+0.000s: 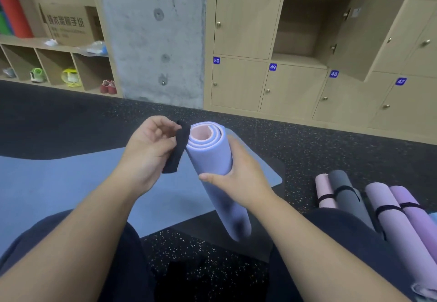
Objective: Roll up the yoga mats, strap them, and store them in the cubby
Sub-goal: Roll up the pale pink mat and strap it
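While partly hidden by right hand, rolled mat.

Open cubby unobstructed; its door swung aside.

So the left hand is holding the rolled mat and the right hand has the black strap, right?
Not quite: the hands are swapped. In the head view, the right hand is holding the rolled mat and the left hand has the black strap.

Right hand grips the rolled mat; left hand pinches the strap.
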The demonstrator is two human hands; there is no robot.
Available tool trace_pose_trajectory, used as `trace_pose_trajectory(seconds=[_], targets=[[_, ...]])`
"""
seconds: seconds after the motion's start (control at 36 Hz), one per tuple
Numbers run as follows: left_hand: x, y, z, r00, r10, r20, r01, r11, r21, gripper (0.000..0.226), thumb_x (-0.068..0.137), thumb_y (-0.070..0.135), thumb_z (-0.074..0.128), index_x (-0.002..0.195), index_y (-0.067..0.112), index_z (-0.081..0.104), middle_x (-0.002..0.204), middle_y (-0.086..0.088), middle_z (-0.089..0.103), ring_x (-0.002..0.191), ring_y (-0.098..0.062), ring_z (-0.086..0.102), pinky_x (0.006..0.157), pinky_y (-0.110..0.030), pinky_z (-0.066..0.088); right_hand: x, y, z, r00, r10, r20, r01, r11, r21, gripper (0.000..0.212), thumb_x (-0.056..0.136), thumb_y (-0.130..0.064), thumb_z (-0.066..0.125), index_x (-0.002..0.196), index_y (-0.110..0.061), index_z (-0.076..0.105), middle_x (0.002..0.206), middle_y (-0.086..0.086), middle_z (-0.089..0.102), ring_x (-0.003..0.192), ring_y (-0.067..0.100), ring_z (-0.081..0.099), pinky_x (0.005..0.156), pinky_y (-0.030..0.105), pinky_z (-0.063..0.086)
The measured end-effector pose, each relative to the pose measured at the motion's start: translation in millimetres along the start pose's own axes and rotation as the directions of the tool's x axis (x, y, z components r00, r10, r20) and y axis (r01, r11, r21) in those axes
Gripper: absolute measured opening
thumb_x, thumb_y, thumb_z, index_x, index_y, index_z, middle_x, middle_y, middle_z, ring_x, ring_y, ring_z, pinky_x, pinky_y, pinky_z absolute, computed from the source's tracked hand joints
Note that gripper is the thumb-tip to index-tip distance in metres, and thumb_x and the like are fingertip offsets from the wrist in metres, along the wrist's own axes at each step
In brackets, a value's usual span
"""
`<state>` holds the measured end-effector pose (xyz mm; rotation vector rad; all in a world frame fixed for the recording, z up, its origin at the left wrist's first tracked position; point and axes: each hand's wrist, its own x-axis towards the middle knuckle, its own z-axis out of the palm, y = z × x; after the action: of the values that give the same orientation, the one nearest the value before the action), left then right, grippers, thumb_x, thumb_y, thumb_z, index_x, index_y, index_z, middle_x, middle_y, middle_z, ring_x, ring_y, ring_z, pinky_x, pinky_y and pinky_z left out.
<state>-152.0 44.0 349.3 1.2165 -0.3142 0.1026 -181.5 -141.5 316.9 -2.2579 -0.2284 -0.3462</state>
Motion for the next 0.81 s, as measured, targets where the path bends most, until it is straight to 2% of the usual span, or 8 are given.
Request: trace_pose_trajectory(seconds=[0.08, 0.14, 0.19, 0.28, 0.36, 0.5, 0.69, 0.81], targets=[[-1.4, -1.7, 2.4, 1.000, 0.020, -0.012, -0.020, 1.000, 0.019, 0.040, 0.087, -0.025, 0.040, 0.082, 0.015, 0.043, 0.067, 0.014, 0.064, 0.067, -0.002, 0.061, 0.068, -0.017, 0.049, 2.2, -0.3, 3.0, 1.000, 0.001, -0.012, 0.000, 0.999, 0.035, 0.077, 0.069, -0.043, 0.082, 0.134, -0.043, 0.041, 0.129, -0.028, 0.052, 0.115, -0.005, 0.049, 0.093, 0.024, 0.043], [-2.2, -2.7, 1.6, 1.000, 0.011, 0.006, -0.011, 1.000, 0.029, 0.033, 0.083, -0.013, 0.060, 0.082, 0.015, 0.043, 0.064, 0.011, 0.064, 0.065, -0.005, 0.061, 0.074, -0.023, 0.051, 4.4, 0.4, 3.8, 1.000, 0.011, -0.019, -0.010, 0.997, 0.070, 0.076, 0.068, -0.042, 0.082, 0.133, -0.044, 0.042, 0.128, -0.030, 0.052, 0.116, -0.006, 0.050, 0.095, 0.026, 0.045], [-3.7, -4.9, -1.2, 1.000, -0.001, 0.021, -0.001, 0.994, 0.113, 0.023, 0.073, 0.004, 0.070, 0.082, 0.015, 0.051, 0.069, 0.004, 0.065, 0.069, -0.013, 0.060, 0.082, -0.036, 0.051, 5.5, 0.8, 4.4, 1.000, 0.019, -0.012, -0.017, 0.995, 0.100, 0.076, 0.067, -0.041, 0.082, 0.133, -0.044, 0.043, 0.128, -0.030, 0.053, 0.117, -0.007, 0.050, 0.097, 0.029, 0.046], [-5.8, -6.3, -4.3, 1.000, -0.001, 0.025, -0.005, 0.972, 0.235, 0.025, 0.075, 0.004, 0.078, 0.090, 0.015, 0.063, 0.090, -0.003, 0.070, 0.084, -0.018, 0.065, 0.092, -0.049, 0.049, 5.4, 1.2, 6.3, 1.000, 0.015, -0.012, -0.013, 0.994, 0.107, 0.075, 0.068, -0.038, 0.082, 0.132, -0.045, 0.043, 0.127, -0.032, 0.053, 0.116, -0.009, 0.050, 0.096, 0.028, 0.046], [-6.8, -7.2, -5.3, 0.997, -0.011, 0.082, -0.012, 0.962, 0.274, 0.041, 0.071, 0.013, 0.077, 0.108, 0.025, 0.065, 0.113, 0.002, 0.068, 0.103, -0.018, 0.067, 0.083, -0.041, 0.056, 5.4, 2.7, 8.0, 0.999, 0.031, -0.006, -0.031, 0.995, 0.094, 0.077, 0.068, -0.038, 0.082, 0.134, -0.044, 0.042, 0.126, -0.031, 0.054, 0.114, -0.008, 0.051, 0.094, 0.027, 0.046], [-6.4, -9.8, -10.7, 0.989, 0.000, 0.151, -0.060, 0.917, 0.394, 0.058, 0.071, 0.011, 0.082, 0.122, 0.028, 0.061, 0.129, 0.002, 0.057, 0.107, -0.011, 0.065, 0.076, -0.024, 0.053, 3.3, 0.9, 8.1, 0.994, 0.105, 0.043, -0.106, 0.993, 0.047, 0.092, 0.070, -0.036, 0.084, 0.141, -0.041, 0.025, 0.121, -0.025, 0.048, 0.110, 0.004, 0.052, 0.092, 0.028, 0.046], [-8.2, -9.4, -14.2, 0.963, -0.003, 0.271, -0.144, 0.841, 0.522, 0.057, 0.081, 0.002, 0.073, 0.126, 0.034, 0.058, 0.132, 0.011, 0.055, 0.117, 0.000, 0.056, 0.093, -0.014, 0.045, 0.8, -1.7, 15.9, 0.990, 0.104, 0.099, -0.097, 0.992, -0.081, 0.086, 0.073, -0.039, 0.081, 0.139, -0.040, 0.026, 0.118, -0.019, 0.053, 0.110, 0.014, 0.054, 0.076, 0.027, 0.037], [-12.3, -11.7, -16.0, 0.951, -0.070, 0.301, -0.123, 0.806, 0.578, 0.060, 0.085, 0.000, 0.069, 0.135, 0.029, 0.052, 0.133, 0.011, 0.054, 0.114, 0.009, 0.051, 0.084, -0.003, 0.040, -1.0, -2.3, 21.5, 0.990, 0.050, 0.131, -0.027, 0.985, -0.172, 0.087, 0.071, -0.040, 0.082, 0.140, -0.041, 0.028, 0.130, -0.019, 0.052, 0.114, 0.011, 0.050, 0.074, 0.026, 0.034]])
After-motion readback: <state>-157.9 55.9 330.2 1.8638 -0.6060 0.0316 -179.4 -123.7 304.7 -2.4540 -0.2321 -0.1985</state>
